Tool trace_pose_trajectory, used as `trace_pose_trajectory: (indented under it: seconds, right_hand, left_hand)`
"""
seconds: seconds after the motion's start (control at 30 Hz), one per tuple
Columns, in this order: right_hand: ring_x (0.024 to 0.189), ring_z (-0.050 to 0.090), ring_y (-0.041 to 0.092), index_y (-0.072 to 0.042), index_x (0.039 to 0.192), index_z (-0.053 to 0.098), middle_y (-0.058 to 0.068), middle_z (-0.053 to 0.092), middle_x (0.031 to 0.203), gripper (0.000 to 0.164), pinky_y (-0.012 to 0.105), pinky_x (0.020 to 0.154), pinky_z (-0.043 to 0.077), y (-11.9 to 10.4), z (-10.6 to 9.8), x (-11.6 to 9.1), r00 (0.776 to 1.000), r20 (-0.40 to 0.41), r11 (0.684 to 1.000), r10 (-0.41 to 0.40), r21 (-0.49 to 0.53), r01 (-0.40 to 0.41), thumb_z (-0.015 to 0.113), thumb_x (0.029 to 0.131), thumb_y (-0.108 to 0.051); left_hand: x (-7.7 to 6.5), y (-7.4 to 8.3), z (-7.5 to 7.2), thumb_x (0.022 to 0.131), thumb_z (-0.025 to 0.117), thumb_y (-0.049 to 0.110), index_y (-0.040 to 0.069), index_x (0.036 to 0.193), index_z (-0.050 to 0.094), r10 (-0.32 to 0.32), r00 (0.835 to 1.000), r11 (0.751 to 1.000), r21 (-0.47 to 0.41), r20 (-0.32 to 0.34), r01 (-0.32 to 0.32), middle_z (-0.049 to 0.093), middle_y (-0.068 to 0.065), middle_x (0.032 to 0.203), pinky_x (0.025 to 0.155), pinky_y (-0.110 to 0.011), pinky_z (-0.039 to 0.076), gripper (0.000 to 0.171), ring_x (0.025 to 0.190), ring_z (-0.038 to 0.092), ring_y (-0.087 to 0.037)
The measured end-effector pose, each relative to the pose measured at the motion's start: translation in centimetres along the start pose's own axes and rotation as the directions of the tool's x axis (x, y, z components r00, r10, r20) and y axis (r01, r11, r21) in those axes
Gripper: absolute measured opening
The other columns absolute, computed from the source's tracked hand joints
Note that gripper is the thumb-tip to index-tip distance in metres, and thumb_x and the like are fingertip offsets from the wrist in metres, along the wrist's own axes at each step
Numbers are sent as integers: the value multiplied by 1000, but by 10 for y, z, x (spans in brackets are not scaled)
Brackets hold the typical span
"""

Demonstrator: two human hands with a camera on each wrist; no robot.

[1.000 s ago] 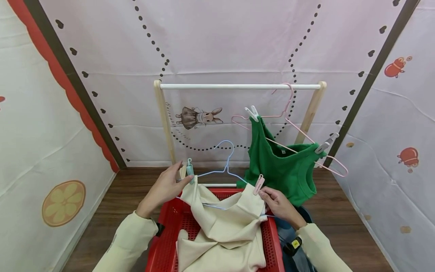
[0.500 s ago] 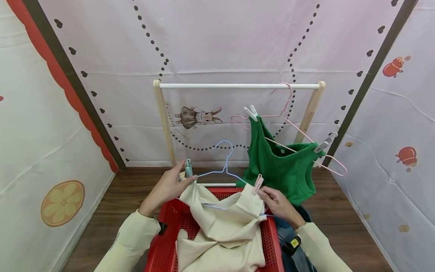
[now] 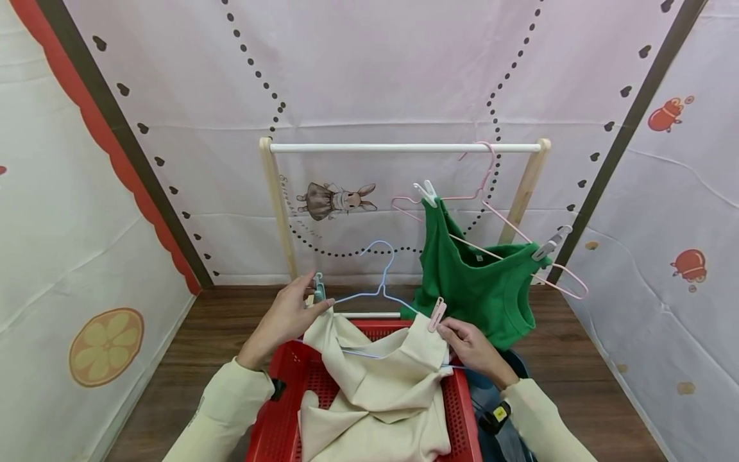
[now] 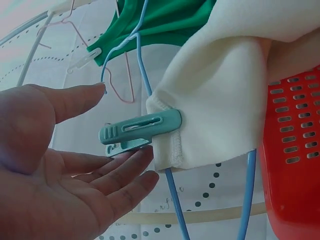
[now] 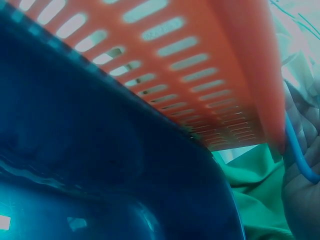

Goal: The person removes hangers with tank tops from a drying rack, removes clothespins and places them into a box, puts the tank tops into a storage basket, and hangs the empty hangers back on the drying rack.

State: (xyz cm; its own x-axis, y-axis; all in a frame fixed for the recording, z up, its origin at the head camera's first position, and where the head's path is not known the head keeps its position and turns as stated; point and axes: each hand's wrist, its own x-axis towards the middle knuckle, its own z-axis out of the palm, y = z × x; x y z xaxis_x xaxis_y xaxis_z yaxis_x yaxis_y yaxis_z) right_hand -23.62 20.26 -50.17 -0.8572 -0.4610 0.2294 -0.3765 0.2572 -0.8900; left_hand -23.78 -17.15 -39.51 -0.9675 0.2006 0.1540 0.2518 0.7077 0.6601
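Observation:
A cream garment (image 3: 381, 391) lies over the red basket, its two upper corners clipped to a blue hanger (image 4: 248, 195). A teal clothespin (image 4: 145, 127) bites the left corner, a pink clothespin (image 3: 437, 314) the right one. My left hand (image 3: 287, 319) is around the teal clothespin; in the left wrist view its thumb stands apart above, fingertips lie just under the clip, not squeezing it. My right hand (image 3: 476, 350) pinches the garment's edge just below the pink clothespin, and the hanger's blue end lies against that palm in the right wrist view.
A rack with a white bar (image 3: 369, 147) stands behind. A green top (image 3: 485, 282) hangs from it on a pink hanger (image 3: 568, 292) with two clothespins. Below are the red basket (image 3: 470, 410) and, at its right, a dark blue tub (image 5: 100, 115). Fabric walls stand around.
The left hand's fingertips have come slightly nearer the teal clothespin. The right hand, garment and hanger have hardly moved; the head view has shifted a little.

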Motion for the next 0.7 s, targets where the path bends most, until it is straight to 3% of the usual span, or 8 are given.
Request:
trace_pose_trajectory:
  seconds: [0.3, 0.7]
  right_hand:
    - [65, 61, 10, 1, 112, 62, 10, 64, 87, 22, 30, 60, 56, 1, -1, 0, 999, 24, 1000, 24, 10, -24, 44, 106, -11]
    - [66, 62, 9, 1, 112, 62, 10, 65, 90, 22, 29, 61, 57, -2, -1, 0, 999, 24, 999, 27, 22, -27, 44, 106, -10]
  left_hand:
    - [1, 1, 1, 94, 69, 14, -3, 151, 32, -27, 1000, 999, -36, -15, 26, 56, -25, 130, 98, -52, 49, 71, 121, 57, -41]
    - [1, 0, 1, 91, 72, 12, -1, 138, 51, -8, 999, 1000, -12, -49, 8, 66, -20, 114, 91, -50, 53, 52, 105, 65, -37]
